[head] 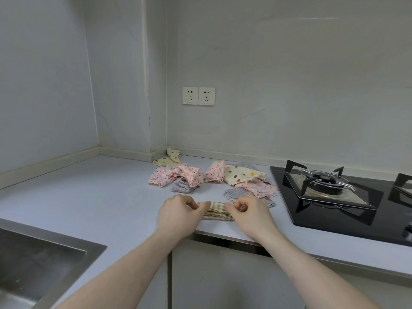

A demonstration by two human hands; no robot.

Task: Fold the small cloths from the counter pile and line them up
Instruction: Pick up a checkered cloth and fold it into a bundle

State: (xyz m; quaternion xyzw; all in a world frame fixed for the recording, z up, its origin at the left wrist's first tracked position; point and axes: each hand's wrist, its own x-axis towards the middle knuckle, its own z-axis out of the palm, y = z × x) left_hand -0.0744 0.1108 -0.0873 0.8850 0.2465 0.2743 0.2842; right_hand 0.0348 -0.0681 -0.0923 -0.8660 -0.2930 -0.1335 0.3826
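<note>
A pale bench point(100, 197) with small cloths on it

A folded checked cloth point(215, 211) lies near the front edge. Behind it sit loose pink flowery cloths point(178, 176), dotted cream cloths point(240, 175) and grey ones point(181, 187).

One head-worn wide camera looks forward and down from the near side, close over the counter point(93, 197), facing the far corner wall point(289, 85)

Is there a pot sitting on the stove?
No, the stove has only its bare black burner stand on top, with no pot on it.
</note>
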